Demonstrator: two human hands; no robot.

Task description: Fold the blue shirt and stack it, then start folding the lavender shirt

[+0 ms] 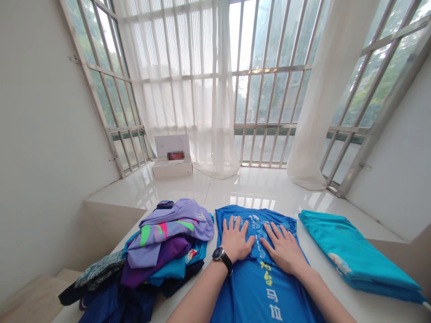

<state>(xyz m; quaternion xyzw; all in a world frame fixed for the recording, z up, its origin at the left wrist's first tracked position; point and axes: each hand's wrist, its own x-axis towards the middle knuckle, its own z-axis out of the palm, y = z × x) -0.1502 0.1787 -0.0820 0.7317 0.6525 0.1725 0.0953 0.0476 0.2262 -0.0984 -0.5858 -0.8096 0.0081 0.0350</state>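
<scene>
A blue shirt (245, 287) with white and yellow lettering lies spread on the white surface in front of me, its sides folded in to a long strip. My left hand (235, 240) rests flat on its upper left part, fingers spread, with a dark watch on the wrist. Flat on the upper right part lies my right hand (283, 246), fingers also apart. Both palms press on the cloth and neither grips it. The shirt's lower end runs out of view at the bottom.
Left of the shirt is a loose heap of clothes (168, 251), lilac, purple, blue and dark. A folded turquoise garment stack (357, 255) lies to the right. Farther back, an opened white box (172, 168) stands on the ledge (262, 184) by white curtains (215, 89) and barred windows.
</scene>
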